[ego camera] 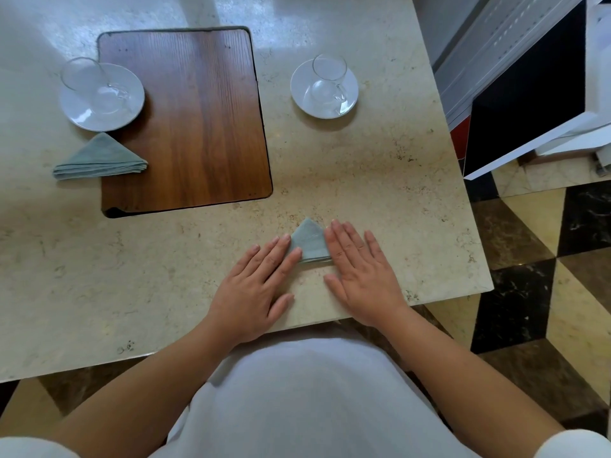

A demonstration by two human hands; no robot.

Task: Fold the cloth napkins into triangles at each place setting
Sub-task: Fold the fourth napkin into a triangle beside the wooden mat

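A grey-green cloth napkin (309, 241) lies folded into a small triangle near the front edge of the beige stone table (380, 180). My left hand (256, 289) rests flat with its fingertips on the napkin's left corner. My right hand (362, 272) lies flat over its right corner, fingers spread. Only the napkin's middle and its tip show between the hands. A second napkin (99, 158) of the same colour sits as a folded triangle at the left, below a saucer.
A brown wooden board (198, 127) is set into the table's middle. A white saucer (76, 117) with a glass cup (84, 76) stands at the left, another saucer (299, 94) with a glass cup (329, 81) at the right. Checkered floor and a white-edged cabinet (529, 94) lie beyond the right edge.
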